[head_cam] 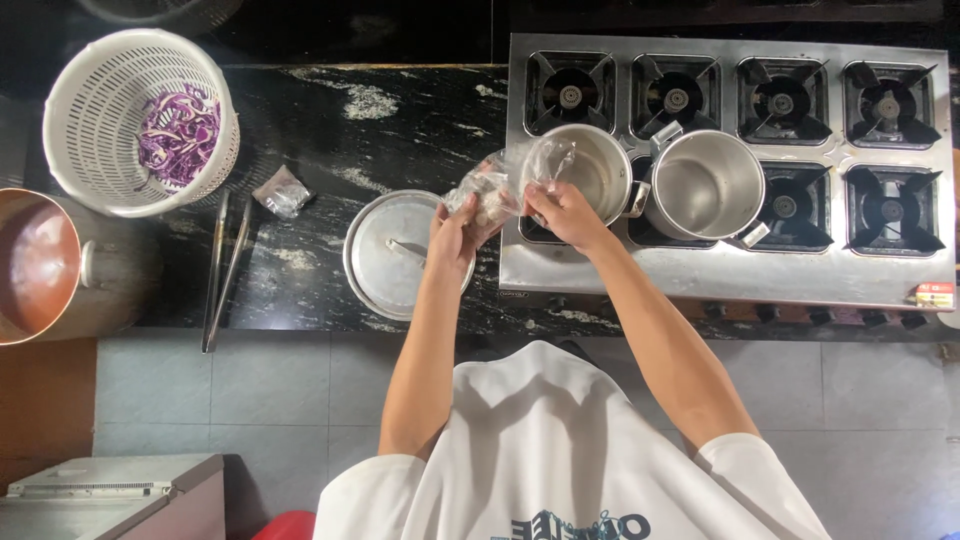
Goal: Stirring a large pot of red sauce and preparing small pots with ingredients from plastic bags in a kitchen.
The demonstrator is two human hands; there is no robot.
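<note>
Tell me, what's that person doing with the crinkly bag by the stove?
A person stands at a dark stone counter and holds a clear plastic bag with both hands, the left hand underneath and the right hand at the top. The bag is held beside an open metal pot on the gas stove; a second pot sits next to it. A pot lid lies on the counter, and a white basket holds shredded purple cabbage.

Bare counter (330,130) between basket (100,110) and stove (720,270).
</note>
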